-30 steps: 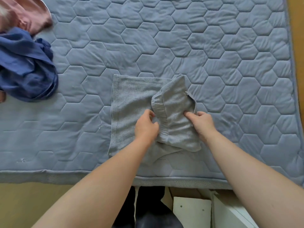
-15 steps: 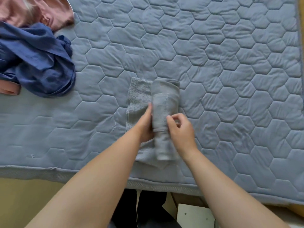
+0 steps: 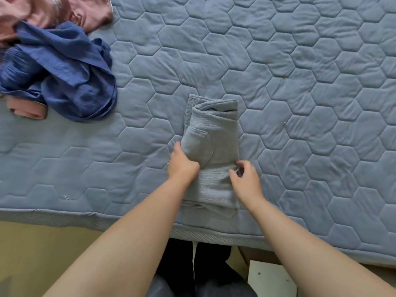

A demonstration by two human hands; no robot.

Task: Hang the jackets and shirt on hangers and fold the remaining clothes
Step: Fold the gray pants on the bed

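Since half a second ago, the grey garment [image 3: 211, 151] has gone from a narrow roll to a wider, flatter folded bundle. It lies near the front edge of a blue quilted mattress [image 3: 300, 82]. The left hand [image 3: 182, 165] grips its left edge, fingers tucked under. The right hand [image 3: 245, 181] hovers at the right edge, fingers loosely curled, holding nothing. Crumpled navy [image 3: 64, 71] and pink clothes [image 3: 53, 11] sit far left.

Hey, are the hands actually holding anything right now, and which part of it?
The left hand presses on the folded grey garment at its left edge. The right hand touches its right edge, fingers loose; whether it grips cannot be told.
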